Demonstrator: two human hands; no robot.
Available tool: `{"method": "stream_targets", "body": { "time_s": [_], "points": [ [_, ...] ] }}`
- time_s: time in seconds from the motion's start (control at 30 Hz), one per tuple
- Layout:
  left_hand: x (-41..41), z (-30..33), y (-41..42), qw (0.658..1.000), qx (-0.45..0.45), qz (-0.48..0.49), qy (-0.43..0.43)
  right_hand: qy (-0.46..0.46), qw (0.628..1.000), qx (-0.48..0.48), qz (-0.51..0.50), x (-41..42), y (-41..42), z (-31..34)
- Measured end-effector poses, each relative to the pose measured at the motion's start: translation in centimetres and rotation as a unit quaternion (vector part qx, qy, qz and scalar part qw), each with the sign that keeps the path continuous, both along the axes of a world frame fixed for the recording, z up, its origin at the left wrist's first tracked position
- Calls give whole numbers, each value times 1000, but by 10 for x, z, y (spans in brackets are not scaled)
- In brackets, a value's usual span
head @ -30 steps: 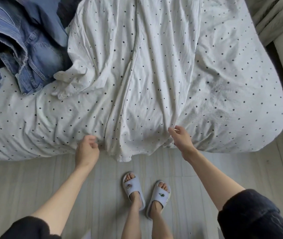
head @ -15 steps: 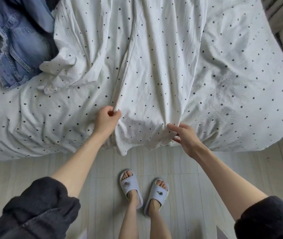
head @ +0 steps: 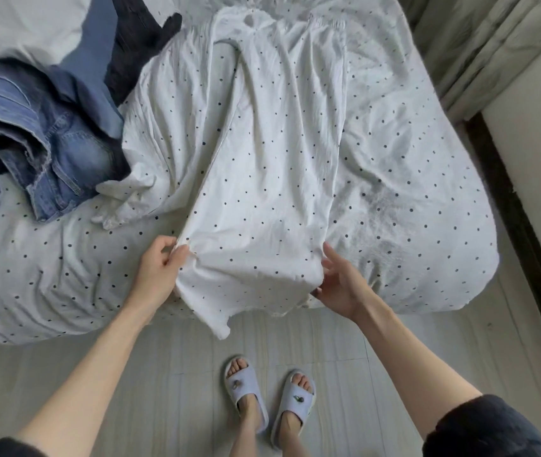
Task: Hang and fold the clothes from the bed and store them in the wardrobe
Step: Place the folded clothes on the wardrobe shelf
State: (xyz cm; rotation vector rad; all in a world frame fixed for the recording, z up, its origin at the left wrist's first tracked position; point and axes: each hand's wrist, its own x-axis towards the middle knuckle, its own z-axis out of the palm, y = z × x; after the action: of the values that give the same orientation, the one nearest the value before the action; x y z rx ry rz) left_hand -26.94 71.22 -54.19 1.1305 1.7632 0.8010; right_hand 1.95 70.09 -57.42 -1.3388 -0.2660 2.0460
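A white dotted garment (head: pixel 262 166) lies lengthwise on the bed (head: pixel 411 192), folded in along its left side, its hem hanging over the bed's front edge. My left hand (head: pixel 158 272) pinches the folded left edge near the hem. My right hand (head: pixel 338 282) is at the garment's right lower edge, fingers spread and partly under the cloth. The bed's sheet has the same dotted pattern. A wrinkled sleeve (head: pixel 121 206) of the garment sticks out to the left.
Blue jeans (head: pixel 48 153) lie heaped at the bed's left, with a blue cloth (head: pixel 98 61) and a dark garment (head: pixel 137 47) behind them. A curtain (head: pixel 480 51) and a wall stand at the right. My slippered feet (head: pixel 269 400) are on the pale floor.
My left hand has carried the garment's left edge rightward, folding it over the middle. My right hand has shifted from pinching the hem to spreading at the right edge. The view has tilted up.
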Motion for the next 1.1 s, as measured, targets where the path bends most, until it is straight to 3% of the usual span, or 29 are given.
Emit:
{"method": "stream_targets", "body": {
  "time_s": [0.2, 0.37, 0.57, 0.73, 0.9, 1.1],
  "points": [
    [-10, 8, 6, 998, 17, 9, 57, -35, 999, -28, 15, 2, 7, 16],
    [-11, 1, 6, 991, 12, -48, 127, -35, 999, -4, 5, 23, 15, 20],
    [-1, -2, -5, 994, -37, -47, 92, -75, 995, 31, 60, 18, 8, 18],
    [-3, 6, -20, 984, -161, -73, -18, -84, 993, 14, 81, 13, -11, 10],
    [-1, -4, -42, 971, -220, -92, 28, -126, 988, 11, 92, 23, -33, 3],
    [14, -11, -44, 971, -237, -26, 4, -176, 975, 28, 129, 25, -46, 1]
  ]
}}
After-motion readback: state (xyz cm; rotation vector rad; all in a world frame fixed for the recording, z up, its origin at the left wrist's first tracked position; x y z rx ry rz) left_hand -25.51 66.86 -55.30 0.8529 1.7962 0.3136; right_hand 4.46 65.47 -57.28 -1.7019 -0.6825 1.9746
